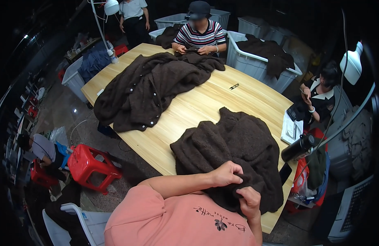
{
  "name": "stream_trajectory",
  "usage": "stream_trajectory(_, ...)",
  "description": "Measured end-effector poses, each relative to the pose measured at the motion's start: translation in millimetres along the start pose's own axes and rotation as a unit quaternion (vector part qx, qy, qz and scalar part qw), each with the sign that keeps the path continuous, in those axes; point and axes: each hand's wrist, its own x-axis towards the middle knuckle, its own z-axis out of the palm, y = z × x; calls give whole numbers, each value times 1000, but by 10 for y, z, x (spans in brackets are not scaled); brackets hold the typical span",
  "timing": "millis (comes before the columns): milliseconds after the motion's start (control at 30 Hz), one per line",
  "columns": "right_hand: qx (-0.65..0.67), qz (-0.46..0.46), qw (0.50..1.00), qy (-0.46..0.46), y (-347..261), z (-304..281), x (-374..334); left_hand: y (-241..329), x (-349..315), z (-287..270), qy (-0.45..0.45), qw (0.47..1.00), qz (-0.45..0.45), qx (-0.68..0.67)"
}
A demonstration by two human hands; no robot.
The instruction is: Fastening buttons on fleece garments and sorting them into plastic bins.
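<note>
The knitted garment (238,135) nearest the wearer is solid dark brown, and the larger heap of knitwear (136,88) across from it is the same brown, dotted with pale, shiny buttons (155,94). Both lie on a light yellow-tan table (197,98) with streaked wood grain. The wearer's shirt (156,213) is salmon pink with black lettering and a black leaf motif (220,224). Opposite, a person in a black cap (199,9) wears a top (213,33) striped horizontally in dark, white and red. A stool (87,164) is bright red; a lamp (352,65), white.
</note>
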Motion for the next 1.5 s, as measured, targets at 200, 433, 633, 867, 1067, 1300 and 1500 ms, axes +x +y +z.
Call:
stream_trajectory(200,-55,-62,992,96,-18,205,77,-157,-45,-80,-87,995,-45,6)
stream_trajectory(433,-142,-65,984,90,73,273,25,-250,-34,-110,-60,996,-60,-31)
stream_trajectory(633,-164,-29,973,157,121,381,93,-255,-33,-183,-53,994,-13,92)
stream_trajectory(867,77,94,990,70,222,318,46,-312,-142,-131,24,985,6,173)
stream_trajectory(1067,110,167,979,49,272,328,-31,-325,-154,-79,47,974,84,206)
stream_trajectory(1300,204,272,940,10,397,438,-58,-407,-166,-101,76,946,152,277)
stream_trajectory(1500,164,283,941,85,404,594,-124,-426,-127,-110,112,929,191,298)
